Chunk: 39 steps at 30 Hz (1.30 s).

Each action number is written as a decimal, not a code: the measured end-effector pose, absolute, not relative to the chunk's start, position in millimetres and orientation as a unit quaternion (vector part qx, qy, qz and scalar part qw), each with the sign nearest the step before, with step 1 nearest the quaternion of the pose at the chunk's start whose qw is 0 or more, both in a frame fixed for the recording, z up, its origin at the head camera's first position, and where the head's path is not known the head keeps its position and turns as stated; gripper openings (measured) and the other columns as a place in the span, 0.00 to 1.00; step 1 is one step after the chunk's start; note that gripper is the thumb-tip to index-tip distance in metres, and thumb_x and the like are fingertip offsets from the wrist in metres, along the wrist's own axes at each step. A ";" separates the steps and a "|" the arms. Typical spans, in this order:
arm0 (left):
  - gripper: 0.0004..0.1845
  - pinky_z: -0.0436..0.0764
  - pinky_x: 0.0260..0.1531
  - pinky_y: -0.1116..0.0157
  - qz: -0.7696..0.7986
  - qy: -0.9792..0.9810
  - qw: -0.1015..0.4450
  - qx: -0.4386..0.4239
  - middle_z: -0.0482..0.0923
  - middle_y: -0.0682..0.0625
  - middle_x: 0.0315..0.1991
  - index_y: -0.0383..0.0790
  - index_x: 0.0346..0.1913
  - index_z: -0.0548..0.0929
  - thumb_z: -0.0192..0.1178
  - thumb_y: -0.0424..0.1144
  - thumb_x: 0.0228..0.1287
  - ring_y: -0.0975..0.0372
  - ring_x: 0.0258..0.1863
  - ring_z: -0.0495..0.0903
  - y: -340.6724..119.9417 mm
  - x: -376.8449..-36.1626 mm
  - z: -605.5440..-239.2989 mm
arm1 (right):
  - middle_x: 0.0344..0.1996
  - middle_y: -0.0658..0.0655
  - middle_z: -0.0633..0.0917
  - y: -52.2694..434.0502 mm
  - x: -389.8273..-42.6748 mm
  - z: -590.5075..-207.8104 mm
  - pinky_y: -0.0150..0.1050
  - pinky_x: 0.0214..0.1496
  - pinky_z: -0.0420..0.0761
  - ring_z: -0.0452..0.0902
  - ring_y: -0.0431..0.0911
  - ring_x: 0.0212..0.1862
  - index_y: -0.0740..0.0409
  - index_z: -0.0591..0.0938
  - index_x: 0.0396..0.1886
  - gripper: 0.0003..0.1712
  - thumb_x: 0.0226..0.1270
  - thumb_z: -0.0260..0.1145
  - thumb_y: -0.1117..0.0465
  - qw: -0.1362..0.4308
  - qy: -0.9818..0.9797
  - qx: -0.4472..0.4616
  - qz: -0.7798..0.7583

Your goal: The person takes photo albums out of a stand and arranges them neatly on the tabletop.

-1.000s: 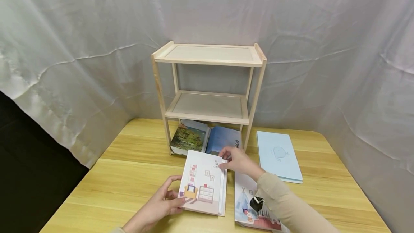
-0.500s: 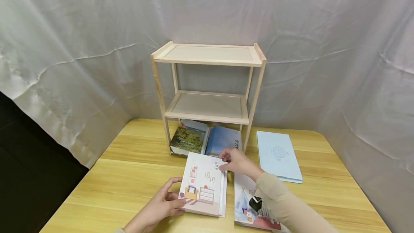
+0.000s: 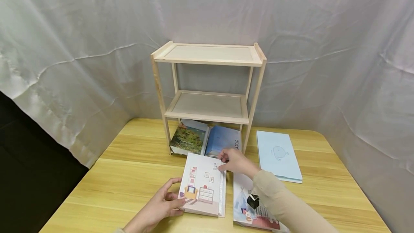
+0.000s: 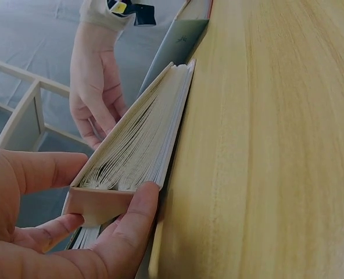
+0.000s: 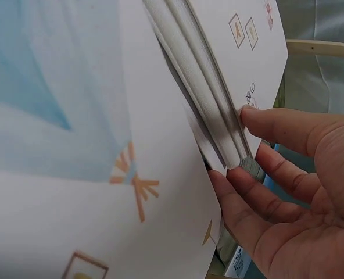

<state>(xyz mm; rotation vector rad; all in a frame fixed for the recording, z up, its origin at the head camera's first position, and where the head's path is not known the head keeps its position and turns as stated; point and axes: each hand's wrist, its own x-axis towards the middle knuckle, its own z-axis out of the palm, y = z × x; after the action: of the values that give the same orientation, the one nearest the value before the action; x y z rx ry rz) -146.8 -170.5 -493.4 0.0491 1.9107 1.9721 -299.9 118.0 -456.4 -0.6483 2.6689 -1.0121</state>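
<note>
A white photo album (image 3: 202, 184) with a drawn armchair and drawers on its cover is held between both hands over the near middle of the table. My left hand (image 3: 161, 200) grips its left side; in the left wrist view the fingers and thumb curl round the spine (image 4: 99, 203). The album's page edges (image 4: 137, 136) fan slightly between the covers. My right hand (image 3: 237, 163) pinches the far right corner, thumb on the cover and fingers at the page edges in the right wrist view. A second album (image 3: 242, 200) with a blue tent lies partly under my right forearm.
A wooden rack (image 3: 207, 119) stands at the back of the table (image 3: 129, 179). On its lowest level lean a tree-covered album (image 3: 189, 137) and a blue one (image 3: 223, 139). A light blue whale album (image 3: 278, 157) lies to the right. Grey cloth (image 3: 210, 10) hangs behind.
The held album's far edge has shifted slightly toward me. Both hands keep their hold, and the tent album has slid a touch to the left.
</note>
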 end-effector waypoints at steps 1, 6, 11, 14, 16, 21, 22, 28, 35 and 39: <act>0.38 0.92 0.49 0.55 0.704 0.682 0.196 0.017 0.81 0.39 0.46 0.40 0.81 0.61 0.67 0.32 0.74 0.55 0.44 0.86 -170.5 -146.9 -493.6 | 0.37 0.54 0.86 117.7 -300.2 -456.8 0.38 0.48 0.82 0.77 0.42 0.40 0.60 0.86 0.43 0.15 0.59 0.82 0.66 0.108 0.907 -0.218 -0.343; 0.38 0.92 0.49 0.56 0.705 0.682 0.197 0.012 0.80 0.39 0.47 0.39 0.81 0.61 0.67 0.32 0.74 0.55 0.44 0.86 -170.1 -147.0 -493.7 | 0.37 0.53 0.85 115.9 -301.2 -457.8 0.39 0.47 0.80 0.76 0.43 0.40 0.59 0.86 0.44 0.15 0.61 0.82 0.65 0.124 0.909 -0.205 -0.342; 0.38 0.92 0.48 0.57 0.704 0.683 0.197 0.006 0.80 0.39 0.47 0.39 0.81 0.61 0.67 0.32 0.74 0.56 0.44 0.86 -170.4 -146.4 -492.3 | 0.38 0.54 0.85 114.3 -301.5 -458.9 0.40 0.47 0.80 0.76 0.43 0.40 0.59 0.86 0.45 0.15 0.62 0.82 0.65 0.138 0.906 -0.205 -0.344; 0.38 0.92 0.48 0.57 0.701 0.685 0.197 0.002 0.79 0.39 0.47 0.38 0.81 0.61 0.67 0.32 0.74 0.56 0.44 0.85 -170.8 -146.5 -492.2 | 0.38 0.54 0.85 113.8 -301.9 -460.2 0.41 0.47 0.80 0.76 0.44 0.40 0.59 0.85 0.45 0.15 0.63 0.81 0.65 0.144 0.904 -0.206 -0.346; 0.38 0.92 0.47 0.57 0.700 0.687 0.197 0.001 0.79 0.39 0.47 0.38 0.81 0.61 0.67 0.32 0.74 0.56 0.44 0.85 -170.9 -146.6 -492.4 | 0.38 0.53 0.84 113.4 -302.0 -460.8 0.40 0.46 0.80 0.75 0.43 0.40 0.59 0.85 0.45 0.15 0.63 0.81 0.65 0.147 0.903 -0.206 -0.347; 0.38 0.92 0.47 0.56 0.698 0.689 0.195 0.004 0.79 0.39 0.48 0.38 0.82 0.60 0.66 0.32 0.75 0.55 0.44 0.85 -170.6 -146.2 -493.6 | 0.38 0.53 0.84 112.1 -301.9 -460.4 0.40 0.47 0.79 0.75 0.44 0.40 0.59 0.85 0.45 0.15 0.63 0.81 0.66 0.152 0.904 -0.205 -0.343; 0.38 0.92 0.47 0.56 0.698 0.689 0.194 0.005 0.79 0.39 0.49 0.38 0.82 0.60 0.66 0.31 0.75 0.55 0.44 0.85 -170.5 -145.9 -493.7 | 0.38 0.53 0.84 111.6 -301.7 -459.9 0.40 0.47 0.80 0.75 0.44 0.41 0.59 0.85 0.45 0.15 0.63 0.81 0.65 0.154 0.906 -0.205 -0.338; 0.37 0.92 0.47 0.56 0.698 0.687 0.202 0.004 0.78 0.36 0.50 0.37 0.81 0.61 0.65 0.31 0.75 0.54 0.46 0.85 -170.8 -145.0 -492.5 | 0.40 0.53 0.85 107.2 -298.4 -454.3 0.45 0.53 0.84 0.78 0.44 0.44 0.58 0.85 0.47 0.17 0.63 0.82 0.64 0.158 0.917 -0.208 -0.300; 0.37 0.92 0.47 0.56 0.699 0.686 0.203 -0.001 0.78 0.36 0.51 0.37 0.82 0.60 0.64 0.31 0.76 0.55 0.45 0.85 -170.5 -145.8 -493.9 | 0.42 0.54 0.86 104.8 -295.1 -452.0 0.47 0.54 0.86 0.81 0.46 0.46 0.59 0.85 0.48 0.17 0.62 0.82 0.64 0.152 0.921 -0.203 -0.296; 0.37 0.92 0.46 0.56 0.698 0.688 0.201 0.000 0.78 0.36 0.51 0.36 0.81 0.61 0.65 0.30 0.75 0.54 0.44 0.85 -169.5 -145.1 -494.6 | 0.40 0.53 0.86 103.7 -294.6 -453.2 0.45 0.51 0.86 0.80 0.45 0.44 0.59 0.86 0.49 0.18 0.62 0.82 0.64 0.151 0.923 -0.202 -0.290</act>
<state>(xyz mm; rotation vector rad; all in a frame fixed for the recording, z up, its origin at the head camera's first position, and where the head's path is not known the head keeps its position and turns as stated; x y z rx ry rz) -145.1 -169.5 -494.6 0.0005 1.9219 1.9494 -294.6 103.7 -453.2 -0.5809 2.6499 -0.8337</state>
